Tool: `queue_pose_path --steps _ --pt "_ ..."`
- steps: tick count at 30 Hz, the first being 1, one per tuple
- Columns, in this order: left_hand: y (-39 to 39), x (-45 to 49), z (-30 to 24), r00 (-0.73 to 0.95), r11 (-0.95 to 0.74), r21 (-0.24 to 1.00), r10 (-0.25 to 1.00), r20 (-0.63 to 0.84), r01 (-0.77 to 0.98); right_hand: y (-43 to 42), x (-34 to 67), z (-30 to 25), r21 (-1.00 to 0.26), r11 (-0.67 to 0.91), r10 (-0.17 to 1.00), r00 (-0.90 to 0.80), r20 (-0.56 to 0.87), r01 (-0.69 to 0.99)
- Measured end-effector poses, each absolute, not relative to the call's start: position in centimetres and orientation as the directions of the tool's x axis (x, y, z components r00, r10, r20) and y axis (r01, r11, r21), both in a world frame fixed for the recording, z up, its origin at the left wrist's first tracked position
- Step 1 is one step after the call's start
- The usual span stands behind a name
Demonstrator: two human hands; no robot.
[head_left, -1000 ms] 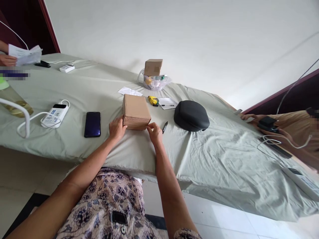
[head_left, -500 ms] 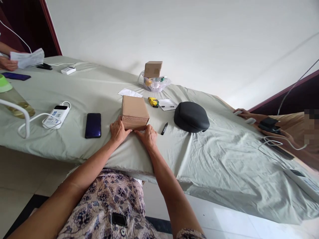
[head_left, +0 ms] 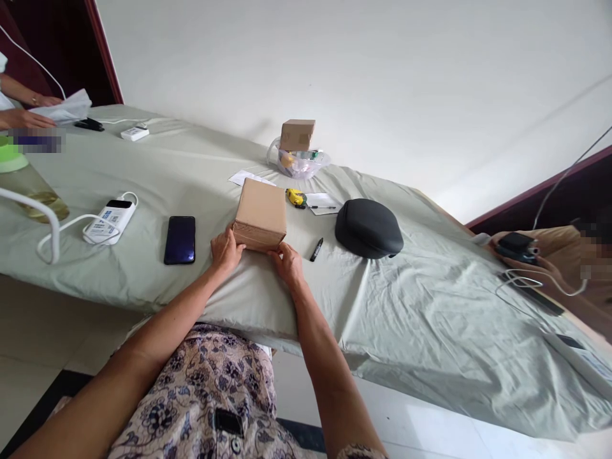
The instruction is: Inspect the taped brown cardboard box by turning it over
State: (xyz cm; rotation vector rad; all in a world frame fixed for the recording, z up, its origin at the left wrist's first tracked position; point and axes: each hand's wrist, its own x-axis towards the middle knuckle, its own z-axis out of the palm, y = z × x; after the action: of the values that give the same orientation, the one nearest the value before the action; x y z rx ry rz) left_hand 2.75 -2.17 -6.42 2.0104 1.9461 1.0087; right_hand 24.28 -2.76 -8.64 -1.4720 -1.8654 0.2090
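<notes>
A brown cardboard box [head_left: 261, 213] stands on the cloth-covered table in front of me. My left hand [head_left: 226, 252] grips its near left corner, thumb along the lower edge. At the near right corner, my right hand [head_left: 287, 261] pinches the box's lower edge between thumb and fingers. The undersides of the fingers are partly hidden. To the right of the right hand lies a black marker [head_left: 316, 249]. A dark smartphone [head_left: 180, 240] lies to the left of my left hand.
Behind the box are a yellow tape measure [head_left: 296, 197], a notepad with a pen [head_left: 323, 204] and a bag [head_left: 306, 167] topped by a small box [head_left: 297, 134]. A black case [head_left: 368, 227] sits right, a power strip [head_left: 109, 222] left. Other people's hands [head_left: 26, 118] show at both sides.
The box has turned slightly, its far end swinging right. My thumbs have drawn apart along its near edge. The person at the left has shifted the paper, and the right one has moved a hand.
</notes>
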Motion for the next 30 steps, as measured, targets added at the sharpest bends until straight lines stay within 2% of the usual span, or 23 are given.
queue_pose_path --steps 8,14,18,22,26,30 --pt "-1.4 2.8 -7.2 -0.132 -0.142 0.632 0.921 0.366 0.762 -3.5 24.1 -7.7 -0.565 0.390 0.900 -0.170 0.402 0.727" --pt "-1.2 2.5 -7.5 -0.110 -0.180 0.647 0.918 0.382 0.741 -3.6 24.1 -7.2 -0.629 0.365 0.920 -0.164 0.355 0.687" --pt "-1.3 2.5 -7.2 -0.125 -0.148 0.658 0.928 0.350 0.738 -3.7 24.5 -6.7 -0.624 0.301 0.942 -0.121 0.314 0.721" --pt "-1.5 2.7 -7.3 -0.114 -0.201 0.683 0.915 0.388 0.702 -3.8 25.0 -6.3 -0.627 0.268 0.949 -0.087 0.303 0.732" --pt "-1.7 2.9 -7.5 -0.137 -0.289 0.715 0.870 0.474 0.636 -3.9 24.7 -6.3 -0.641 0.316 0.943 -0.156 0.295 0.700" --pt "-2.3 2.7 -6.7 -0.109 -0.325 0.671 0.848 0.519 0.666 -4.2 23.5 -6.7 -0.641 0.439 0.898 -0.286 0.335 0.630"
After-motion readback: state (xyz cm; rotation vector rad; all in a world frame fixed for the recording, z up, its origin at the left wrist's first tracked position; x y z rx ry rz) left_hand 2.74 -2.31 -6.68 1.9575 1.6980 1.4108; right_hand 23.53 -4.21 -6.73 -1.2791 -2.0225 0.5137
